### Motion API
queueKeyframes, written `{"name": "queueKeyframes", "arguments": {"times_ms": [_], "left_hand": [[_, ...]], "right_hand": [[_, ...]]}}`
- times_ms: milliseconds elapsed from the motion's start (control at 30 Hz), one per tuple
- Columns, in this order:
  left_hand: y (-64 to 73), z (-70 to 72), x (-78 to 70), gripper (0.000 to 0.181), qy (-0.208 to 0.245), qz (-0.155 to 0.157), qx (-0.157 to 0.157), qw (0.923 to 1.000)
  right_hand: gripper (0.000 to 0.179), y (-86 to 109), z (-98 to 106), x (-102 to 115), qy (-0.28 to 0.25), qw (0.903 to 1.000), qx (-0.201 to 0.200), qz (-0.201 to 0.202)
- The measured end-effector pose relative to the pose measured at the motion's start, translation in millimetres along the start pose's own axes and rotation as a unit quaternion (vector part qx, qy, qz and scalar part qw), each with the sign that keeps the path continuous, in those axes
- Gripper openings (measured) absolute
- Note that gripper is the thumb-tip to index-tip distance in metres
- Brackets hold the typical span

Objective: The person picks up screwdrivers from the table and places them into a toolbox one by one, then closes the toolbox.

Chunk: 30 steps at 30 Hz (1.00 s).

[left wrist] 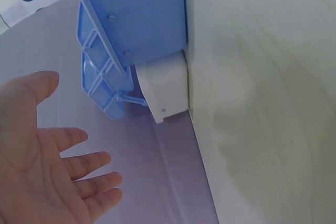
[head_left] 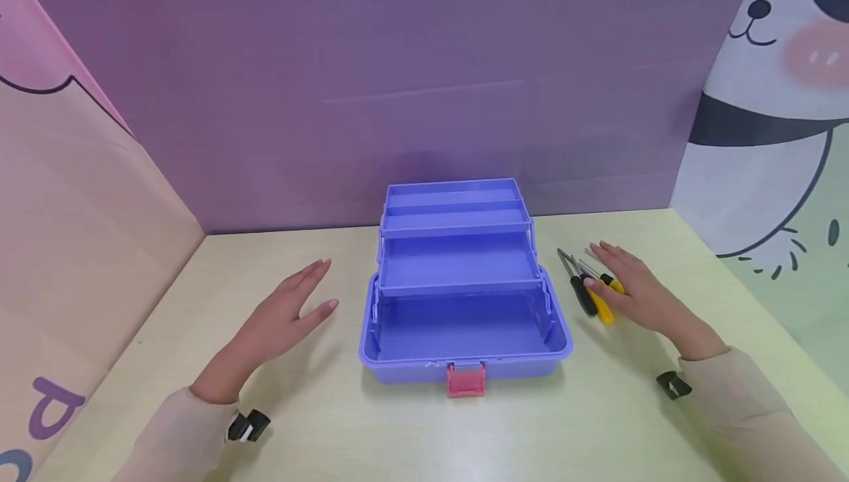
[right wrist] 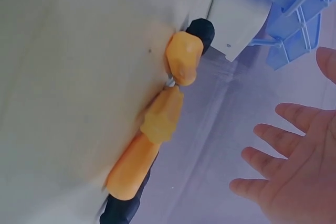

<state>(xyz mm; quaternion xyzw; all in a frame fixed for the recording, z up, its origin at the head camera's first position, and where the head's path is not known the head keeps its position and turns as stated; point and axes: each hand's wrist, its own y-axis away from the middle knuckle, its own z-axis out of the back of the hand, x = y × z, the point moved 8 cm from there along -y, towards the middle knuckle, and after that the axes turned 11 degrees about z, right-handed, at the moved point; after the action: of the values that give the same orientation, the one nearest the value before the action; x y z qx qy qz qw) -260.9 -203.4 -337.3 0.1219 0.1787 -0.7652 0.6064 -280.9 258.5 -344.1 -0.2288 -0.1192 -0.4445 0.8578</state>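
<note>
A blue-purple toolbox [head_left: 411,372] stands in the middle of the table, its two upper trays [head_left: 458,261] fanned back in steps and its deep bottom compartment bare. A pink latch [head_left: 466,380] hangs at its front. To its right lies a small bunch of screwdrivers [head_left: 584,298] with black and yellow handles, seen end to end in the right wrist view [right wrist: 134,166]. My right hand [head_left: 633,290] hovers just over them, fingers extended, and hides part of the bunch. On the toolbox's left, my left hand [head_left: 275,323] is held above the table with fingers spread, touching nothing.
Behind the toolbox, a white panel [left wrist: 164,85] shows in both wrist views. A purple backdrop [head_left: 424,84] rises close along the table's far edge. Printed side panels, one with a panda [head_left: 763,172], flank the pale wooden table [head_left: 398,438].
</note>
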Motion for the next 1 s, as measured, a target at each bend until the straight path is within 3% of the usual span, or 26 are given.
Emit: {"name": "queueKeyframes", "arguments": {"times_ms": [300, 633, 867, 1000], "left_hand": [[7.7, -5.5, -16.3, 0.067, 0.036, -0.026, 0.017, 0.9988], [15.7, -17.9, -23.6, 0.068, 0.056, -0.029, 0.034, 0.9974], [19.2, -20.5, -28.7, 0.068, 0.065, -0.042, 0.038, 0.9963], [19.8, -22.3, -31.9, 0.069, 0.068, -0.047, 0.044, 0.9956]], "right_hand": [[0.067, 0.3, 9, -4, -0.045, 0.9990, 0.001, -0.005], [0.069, 8.9, 17, -25, -0.082, 0.9931, 0.023, -0.080], [0.071, 18.1, 16, -42, -0.119, 0.9822, 0.041, -0.140], [0.070, 26.5, 14, -50, -0.139, 0.9773, 0.044, -0.154]]}}
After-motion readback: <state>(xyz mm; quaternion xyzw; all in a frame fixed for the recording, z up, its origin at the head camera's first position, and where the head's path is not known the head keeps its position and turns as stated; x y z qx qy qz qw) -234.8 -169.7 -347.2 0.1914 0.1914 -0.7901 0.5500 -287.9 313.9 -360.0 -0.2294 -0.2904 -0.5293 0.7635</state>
